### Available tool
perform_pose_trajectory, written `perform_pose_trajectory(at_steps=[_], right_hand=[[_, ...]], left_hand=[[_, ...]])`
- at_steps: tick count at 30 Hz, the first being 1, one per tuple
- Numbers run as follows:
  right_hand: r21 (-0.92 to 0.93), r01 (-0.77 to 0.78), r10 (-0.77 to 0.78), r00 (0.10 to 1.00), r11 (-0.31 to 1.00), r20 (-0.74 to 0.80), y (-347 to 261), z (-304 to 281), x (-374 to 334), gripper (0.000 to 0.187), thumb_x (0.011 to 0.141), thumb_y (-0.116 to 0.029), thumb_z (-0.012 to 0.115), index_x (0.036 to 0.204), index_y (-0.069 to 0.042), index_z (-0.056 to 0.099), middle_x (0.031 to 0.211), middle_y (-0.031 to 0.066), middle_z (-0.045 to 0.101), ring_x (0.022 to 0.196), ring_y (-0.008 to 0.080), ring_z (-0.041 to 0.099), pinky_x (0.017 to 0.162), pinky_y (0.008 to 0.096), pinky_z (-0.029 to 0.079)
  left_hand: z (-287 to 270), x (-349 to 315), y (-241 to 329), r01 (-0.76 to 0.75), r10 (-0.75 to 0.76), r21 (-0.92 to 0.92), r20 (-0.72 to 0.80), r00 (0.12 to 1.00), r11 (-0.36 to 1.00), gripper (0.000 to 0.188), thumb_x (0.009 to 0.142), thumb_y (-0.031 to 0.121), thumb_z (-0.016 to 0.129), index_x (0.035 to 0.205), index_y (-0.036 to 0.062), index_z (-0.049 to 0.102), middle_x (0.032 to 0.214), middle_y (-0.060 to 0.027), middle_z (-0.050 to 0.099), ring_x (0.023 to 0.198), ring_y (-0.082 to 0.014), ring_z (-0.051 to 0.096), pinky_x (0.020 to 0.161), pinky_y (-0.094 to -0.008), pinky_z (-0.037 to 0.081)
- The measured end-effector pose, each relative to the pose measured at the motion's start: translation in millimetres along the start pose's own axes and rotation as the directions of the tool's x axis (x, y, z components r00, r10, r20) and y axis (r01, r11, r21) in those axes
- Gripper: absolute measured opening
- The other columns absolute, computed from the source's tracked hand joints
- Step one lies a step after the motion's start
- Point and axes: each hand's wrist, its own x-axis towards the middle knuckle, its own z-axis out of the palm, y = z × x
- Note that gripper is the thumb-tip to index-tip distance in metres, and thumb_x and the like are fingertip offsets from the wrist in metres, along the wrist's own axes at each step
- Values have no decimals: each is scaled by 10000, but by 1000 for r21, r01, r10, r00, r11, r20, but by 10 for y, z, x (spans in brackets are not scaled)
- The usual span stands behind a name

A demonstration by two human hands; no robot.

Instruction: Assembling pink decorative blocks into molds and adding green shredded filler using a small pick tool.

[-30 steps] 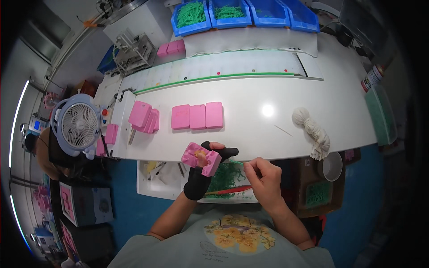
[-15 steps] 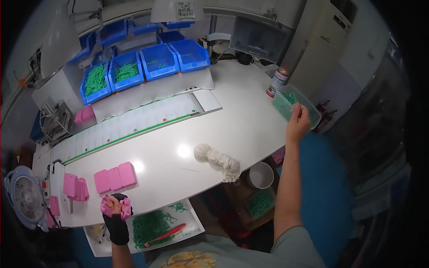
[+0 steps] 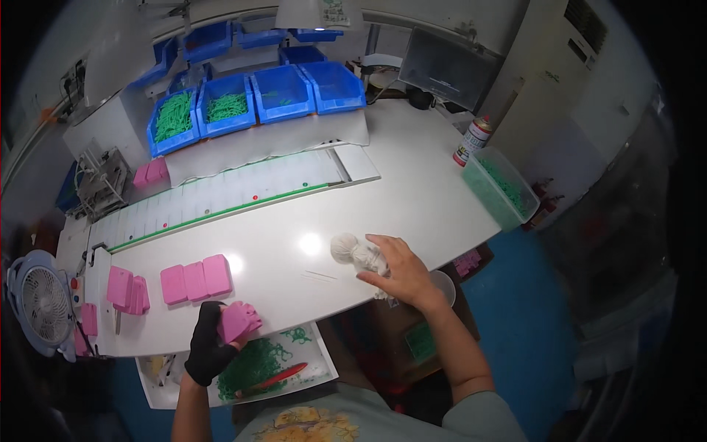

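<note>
My left hand (image 3: 208,348), in a black glove with bare fingertips, is closed around a pink notched mold block (image 3: 238,321) above the table's front edge. Over a twisted white cloth bundle (image 3: 346,249) I hold my right hand (image 3: 409,278), bare, its thumb and fingers spread either side of the cloth's near part. Whether the fingertips touch the cloth I cannot tell. Thin white sticks (image 3: 320,275) lie just left of the cloth. Three pink blocks (image 3: 195,281) sit side by side beyond my left hand, and more pink blocks (image 3: 127,289) are stacked farther left.
Below the table edge, an open drawer (image 3: 324,368) holds green scraps and a red-handled brush (image 3: 283,376). A clear bin (image 3: 501,202) of green pieces and a spray can (image 3: 471,140) stand far right. Blue bins (image 3: 283,110) line the back. A fan (image 3: 46,306) stands left.
My right hand has come from the clear bin at the far right to the white cloth, and its fingers have spread. My left hand has turned and shifted slightly right with the pink block.
</note>
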Motion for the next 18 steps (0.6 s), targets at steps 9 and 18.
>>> perform_pose_trajectory(at_steps=[9,18], right_hand=[[220,139,-104,981,966,-163,-880,218,103,358,754,44,649,1103,-28,613,1052,164,613,922,335,599,770,381,500],[232,253,-281,955,939,96,-1394,612,34,348,750,1,665,1092,-57,640,1048,136,607,840,293,578,728,377,499]], left_hand=[[196,206,-277,-53,87,175,-193,977,983,609,559,180,861,1027,55,492,946,-90,604,892,-301,582,794,-386,471],[131,133,-290,-2,61,294,-192,980,956,560,550,227,882,924,85,490,884,-71,548,825,-254,584,732,-350,480]])
